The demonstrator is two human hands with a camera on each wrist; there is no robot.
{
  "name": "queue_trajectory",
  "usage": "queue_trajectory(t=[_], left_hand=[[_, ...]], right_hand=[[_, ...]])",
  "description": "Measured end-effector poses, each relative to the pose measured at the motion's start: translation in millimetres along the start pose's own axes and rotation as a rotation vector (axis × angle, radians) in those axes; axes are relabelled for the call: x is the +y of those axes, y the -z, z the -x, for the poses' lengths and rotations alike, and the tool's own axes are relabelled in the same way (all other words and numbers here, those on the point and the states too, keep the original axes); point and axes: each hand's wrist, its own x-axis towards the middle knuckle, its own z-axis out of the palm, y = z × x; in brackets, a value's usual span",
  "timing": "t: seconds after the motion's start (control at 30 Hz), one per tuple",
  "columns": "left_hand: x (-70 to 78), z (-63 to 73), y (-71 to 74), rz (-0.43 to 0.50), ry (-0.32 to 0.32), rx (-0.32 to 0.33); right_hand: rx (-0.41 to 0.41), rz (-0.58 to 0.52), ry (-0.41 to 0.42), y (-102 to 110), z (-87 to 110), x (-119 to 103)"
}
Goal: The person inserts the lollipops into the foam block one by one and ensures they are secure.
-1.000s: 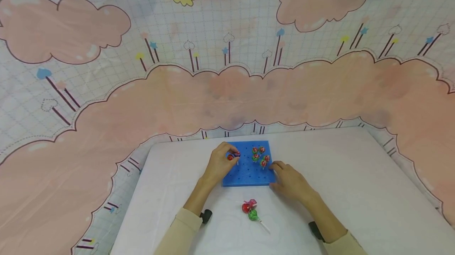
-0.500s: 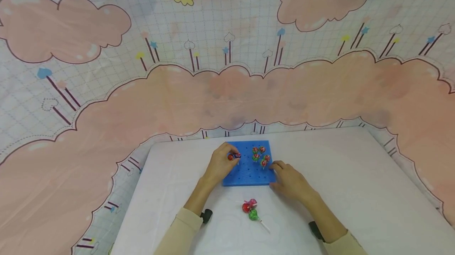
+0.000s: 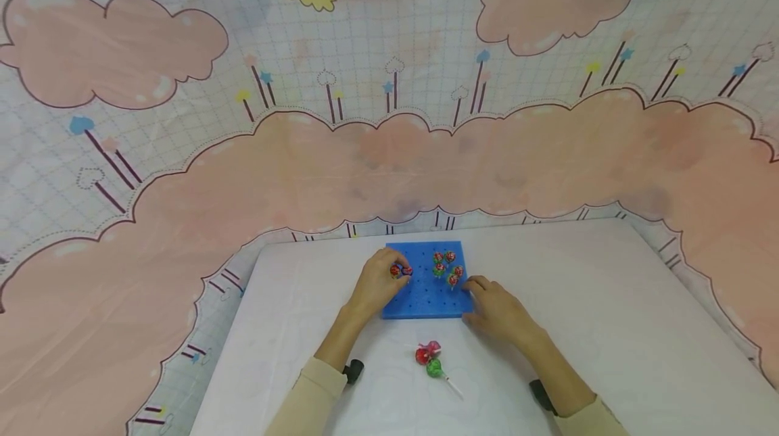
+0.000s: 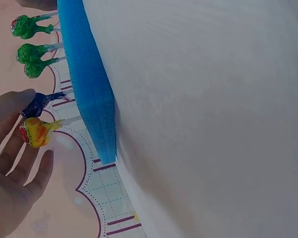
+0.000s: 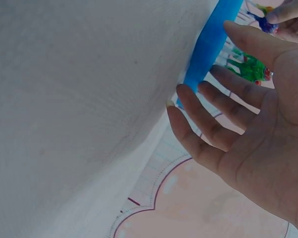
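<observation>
A blue foam board (image 3: 420, 301) with rows of small holes lies on the table. My left hand (image 3: 372, 280) is over its left side, pinching a dark blue-wrapped lollipop (image 4: 35, 105) by its head. In the left wrist view that lollipop's stick reaches the board. Right beside it a yellow-wrapped lollipop (image 4: 37, 133) stands in the board, close to the curled fingers. Several green and red lollipops (image 3: 439, 270) stand upright at the board's right side. My right hand (image 3: 496, 311) rests at the board's right edge, its fingers (image 5: 196, 111) spread and holding nothing.
Nearer to me on the white table (image 3: 292, 287) lie a red and pink lollipop (image 3: 422, 355) and a green lollipop (image 3: 434, 368) with a white stick. A printed cloth (image 3: 389, 165) hangs behind the table.
My left hand has lowered slightly, and the blue lollipop's head sits closer to the board. My right hand stays in place at the edge.
</observation>
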Motion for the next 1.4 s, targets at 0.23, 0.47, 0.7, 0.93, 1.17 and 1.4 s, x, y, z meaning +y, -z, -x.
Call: queue_trajectory(t=[0.23,0.47,0.7,0.93,1.17,1.4], left_hand=[[-1.2,0.8,0.0,-0.005,0.007,-0.004],[0.0,2.1,0.2,0.001,0.018,-0.009],[-2.1,3.7,-0.6,0.001,0.002,0.006],[-2.0,5.7,2.3,0.006,-0.028,0.028],[3.9,7.1,8.2,0.001,-0.086,0.086],[21.5,11.2,17.4,0.043,-0.180,0.112]], right_hand=[[0.008,0.003,0.013,-1.9,-0.4,1.1],[0.008,0.004,0.012,-1.9,0.4,0.9],[0.003,-0.001,0.011,-2.3,0.3,-1.3],[0.007,-0.002,0.011,-0.4,0.4,-3.0],[-0.002,-0.001,0.003,0.6,0.3,-3.8],[0.003,-0.003,0.012,-0.2,-0.3,-2.0]])
